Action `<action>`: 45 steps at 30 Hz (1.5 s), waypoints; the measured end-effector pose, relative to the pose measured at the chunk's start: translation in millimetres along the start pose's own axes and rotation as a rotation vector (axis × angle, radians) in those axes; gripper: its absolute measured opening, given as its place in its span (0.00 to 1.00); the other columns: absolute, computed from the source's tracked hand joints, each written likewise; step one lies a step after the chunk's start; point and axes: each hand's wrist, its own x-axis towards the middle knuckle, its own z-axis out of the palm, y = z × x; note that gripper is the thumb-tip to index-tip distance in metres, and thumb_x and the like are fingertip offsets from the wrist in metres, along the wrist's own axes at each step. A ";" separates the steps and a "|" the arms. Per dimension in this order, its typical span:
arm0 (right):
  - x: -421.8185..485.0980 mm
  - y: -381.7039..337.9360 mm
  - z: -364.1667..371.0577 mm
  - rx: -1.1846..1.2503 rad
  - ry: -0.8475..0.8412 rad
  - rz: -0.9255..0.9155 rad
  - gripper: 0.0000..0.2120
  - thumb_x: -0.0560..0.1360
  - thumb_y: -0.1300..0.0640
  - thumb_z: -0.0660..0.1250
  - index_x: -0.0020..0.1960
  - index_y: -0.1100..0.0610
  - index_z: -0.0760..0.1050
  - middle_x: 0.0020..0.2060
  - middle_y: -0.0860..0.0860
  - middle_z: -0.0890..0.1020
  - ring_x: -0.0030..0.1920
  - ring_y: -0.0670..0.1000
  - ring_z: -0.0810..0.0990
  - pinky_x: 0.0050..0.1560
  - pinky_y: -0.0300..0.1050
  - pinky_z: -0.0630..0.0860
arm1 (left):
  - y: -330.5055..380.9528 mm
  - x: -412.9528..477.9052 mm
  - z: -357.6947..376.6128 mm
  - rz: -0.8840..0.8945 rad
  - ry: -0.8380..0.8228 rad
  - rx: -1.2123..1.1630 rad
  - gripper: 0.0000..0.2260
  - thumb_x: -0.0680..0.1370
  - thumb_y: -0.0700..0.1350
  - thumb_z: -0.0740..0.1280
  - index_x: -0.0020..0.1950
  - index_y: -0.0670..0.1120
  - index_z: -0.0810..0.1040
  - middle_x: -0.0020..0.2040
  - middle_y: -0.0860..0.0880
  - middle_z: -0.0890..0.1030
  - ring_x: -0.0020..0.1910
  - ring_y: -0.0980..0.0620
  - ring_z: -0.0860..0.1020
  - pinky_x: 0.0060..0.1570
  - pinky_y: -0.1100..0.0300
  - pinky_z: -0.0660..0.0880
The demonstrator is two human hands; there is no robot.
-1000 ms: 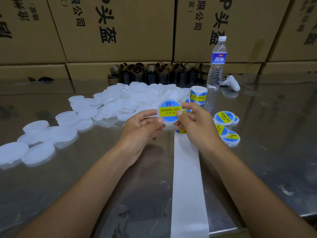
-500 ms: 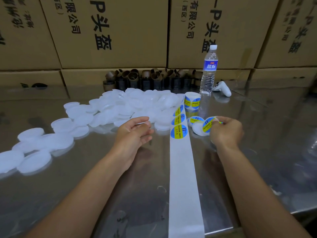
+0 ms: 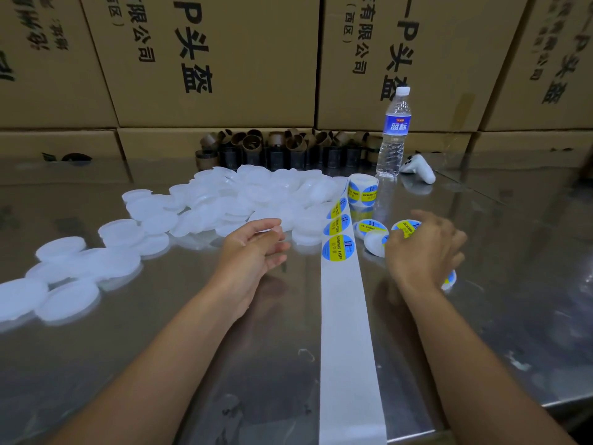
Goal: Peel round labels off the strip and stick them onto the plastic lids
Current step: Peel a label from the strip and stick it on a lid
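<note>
1. Stacked brown cardboard cartons (image 3: pixel 218 59) with black print wall off the back of a shiny steel tabletop (image 3: pixel 192 364), a row of dark cardboard roll cores (image 3: pixel 282 149) lined up at their foot.
2. A long white backing strip (image 3: pixel 348 348) runs from the near edge away to a small roll of labels (image 3: pixel 362 189); 3 round blue-and-yellow labels (image 3: pixel 337 247) sit on its far part, with bare strip nearer the person, so I judge peeling works toward the roll.
3. A heap of round translucent white plastic lids (image 3: pixel 224 203) spreads on the left, within easy reach of the left hand (image 3: pixel 253 245), which hovers beside it with fingers loosely curled and its grip holding nothing.
4. The right hand (image 3: pixel 423 252) reaches over the labelled lids (image 3: pixel 372 228) gathered right of the strip, fingertips on a labelled lid (image 3: pixel 405 227); whether its grip is pinching that lid or letting go I cannot tell.
5. Sorting looks deliberate: blanks left, finished right.
6. A clear water bottle (image 3: pixel 393 136) and a white controller (image 3: pixel 418 170) stand well back.
</note>
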 end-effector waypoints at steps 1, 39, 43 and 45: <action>-5.3 -3.0 2.2 0.042 0.009 -0.112 0.17 0.74 0.60 0.64 0.62 0.55 0.74 0.61 0.56 0.74 0.65 0.58 0.64 0.61 0.51 0.59 | 0.1 0.3 0.0 -0.001 0.004 0.001 0.05 0.79 0.39 0.65 0.49 0.47 0.79 0.45 0.48 0.79 0.40 0.54 0.81 0.48 0.60 0.79; -25.9 -42.1 21.8 0.584 -0.598 -0.552 0.07 0.77 0.59 0.66 0.41 0.51 0.74 0.38 0.41 0.80 0.44 0.40 0.77 0.49 0.38 0.72 | -1.0 2.9 1.3 0.017 0.050 0.031 0.06 0.79 0.36 0.63 0.50 0.45 0.79 0.41 0.47 0.79 0.40 0.52 0.79 0.44 0.60 0.77; -30.5 -31.5 0.6 0.958 -0.781 -0.226 0.07 0.78 0.61 0.63 0.43 0.52 0.76 0.32 0.42 0.83 0.36 0.39 0.80 0.42 0.32 0.75 | -0.8 3.2 3.3 -0.003 0.007 0.033 0.08 0.79 0.37 0.63 0.56 0.40 0.78 0.48 0.42 0.79 0.43 0.48 0.79 0.46 0.58 0.77; -31.1 -28.6 -2.9 1.046 -0.868 -0.111 0.07 0.79 0.61 0.61 0.45 0.54 0.76 0.33 0.44 0.84 0.36 0.42 0.82 0.42 0.33 0.77 | -0.4 3.0 3.3 -0.004 -0.024 0.026 0.09 0.79 0.37 0.63 0.57 0.39 0.78 0.48 0.42 0.80 0.44 0.47 0.79 0.45 0.58 0.77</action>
